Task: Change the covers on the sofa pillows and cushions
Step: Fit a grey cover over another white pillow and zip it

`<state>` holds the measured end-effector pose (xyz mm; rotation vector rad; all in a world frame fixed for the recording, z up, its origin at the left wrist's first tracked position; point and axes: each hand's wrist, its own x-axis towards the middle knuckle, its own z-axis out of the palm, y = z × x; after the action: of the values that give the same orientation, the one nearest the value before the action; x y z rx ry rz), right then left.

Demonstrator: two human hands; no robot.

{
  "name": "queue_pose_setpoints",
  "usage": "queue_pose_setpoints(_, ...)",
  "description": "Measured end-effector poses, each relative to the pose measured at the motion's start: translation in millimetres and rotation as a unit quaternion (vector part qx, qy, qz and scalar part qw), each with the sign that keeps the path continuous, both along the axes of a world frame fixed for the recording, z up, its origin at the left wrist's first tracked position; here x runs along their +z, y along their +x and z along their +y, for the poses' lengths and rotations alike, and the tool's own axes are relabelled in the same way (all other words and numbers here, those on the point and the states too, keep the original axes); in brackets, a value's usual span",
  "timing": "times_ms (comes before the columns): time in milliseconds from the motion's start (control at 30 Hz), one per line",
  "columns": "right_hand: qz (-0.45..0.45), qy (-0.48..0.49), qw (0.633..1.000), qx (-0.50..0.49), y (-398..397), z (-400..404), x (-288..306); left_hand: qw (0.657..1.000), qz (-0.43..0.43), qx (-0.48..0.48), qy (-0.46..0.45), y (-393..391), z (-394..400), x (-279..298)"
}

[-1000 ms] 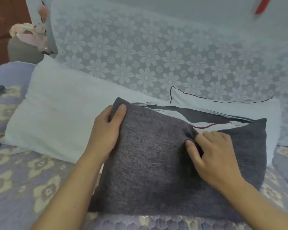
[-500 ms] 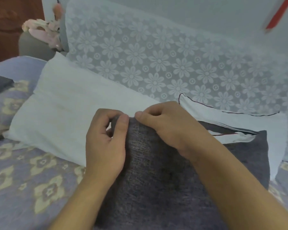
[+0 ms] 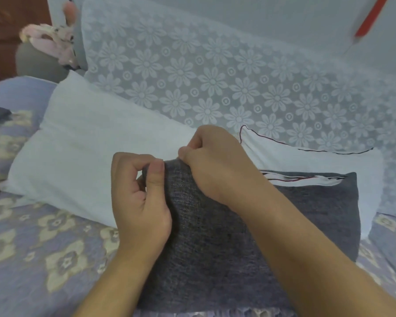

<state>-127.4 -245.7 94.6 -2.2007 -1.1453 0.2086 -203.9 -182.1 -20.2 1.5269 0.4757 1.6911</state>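
A dark grey woven cushion cover point(image 3: 306, 213) lies in front of me on the patterned seat, with a white inner pillow edge showing along its top right. My left hand point(image 3: 140, 197) pinches the cover's upper left corner between thumb and fingers. My right hand point(image 3: 215, 163) grips the same top edge just to the right, knuckles up, its forearm crossing the cover. Whatever sits between the fingertips is hidden.
A bare white pillow point(image 3: 82, 156) lies behind on the left. Another white pillow with dark piping point(image 3: 306, 161) lies behind the grey cover. A floral lace-covered backrest point(image 3: 215, 83) rises behind. A pink plush toy point(image 3: 50, 44) sits at the far left.
My right hand has left the middle of the cover and moved up to the top left corner beside my left hand. Both now pinch that corner.
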Motion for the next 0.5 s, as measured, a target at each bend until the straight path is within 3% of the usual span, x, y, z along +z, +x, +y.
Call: queue_pose_setpoints(500, -0.007, -0.126, 0.985, -0.117, 70.2, -40.5, 12.5, 0.999, 0.030, -0.020, 0.035, -6.0, -7.7, 9.2)
